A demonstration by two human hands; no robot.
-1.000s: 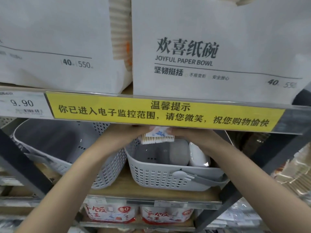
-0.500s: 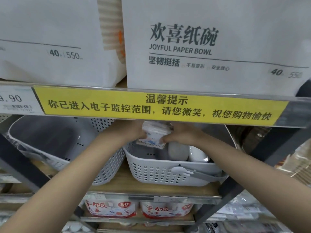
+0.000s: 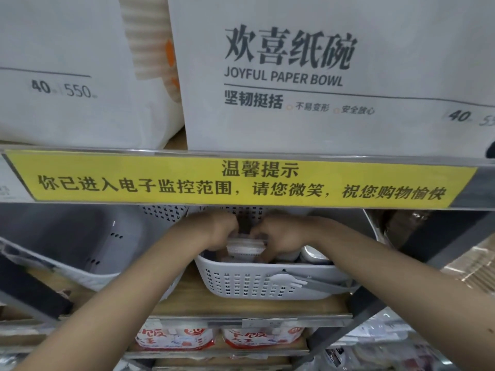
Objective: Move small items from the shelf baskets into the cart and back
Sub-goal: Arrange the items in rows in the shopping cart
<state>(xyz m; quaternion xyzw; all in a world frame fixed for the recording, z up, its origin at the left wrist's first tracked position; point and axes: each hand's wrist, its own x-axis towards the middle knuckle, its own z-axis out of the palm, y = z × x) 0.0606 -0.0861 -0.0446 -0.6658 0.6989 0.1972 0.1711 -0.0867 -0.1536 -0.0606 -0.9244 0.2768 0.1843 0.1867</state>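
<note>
Both my hands reach under the upper shelf into a grey perforated basket [image 3: 267,286] on the wooden shelf. My left hand [image 3: 218,231] and my right hand [image 3: 278,236] hold a small clear pack of cotton swabs [image 3: 245,247] between them, its lower part just inside the basket. Fingers of both hands curl down around the pack's ends. A white item [image 3: 312,254] lies in the basket to the right of the pack.
A second grey basket [image 3: 80,245] stands tilted on the left. The shelf edge with a yellow notice strip [image 3: 241,180] hangs close above my hands. Paper bowl packs [image 3: 321,76] sit on the upper shelf. Red-and-white packs [image 3: 176,340] lie on the shelf below.
The swab pack has come down from just under the yellow strip into the basket, with both hands lowering along with it. The camera has moved closer to the shelf.
</note>
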